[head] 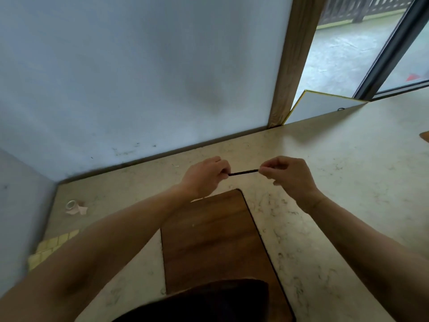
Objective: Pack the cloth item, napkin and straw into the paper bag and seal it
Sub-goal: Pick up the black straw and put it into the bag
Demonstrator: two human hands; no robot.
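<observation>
Two hands, our left hand point(204, 176) and right hand point(286, 174), each pinch an end of the dark straw point(243, 172); it lies level between them, crosswise, above the table point(348, 182). No bag is visible.

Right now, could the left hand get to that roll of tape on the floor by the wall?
Probably yes, but not at once. The left hand is busy pinching one end of the thin dark straw, with the right hand on the other end. Nothing lies between it and the roll of tape off to the left.
</observation>
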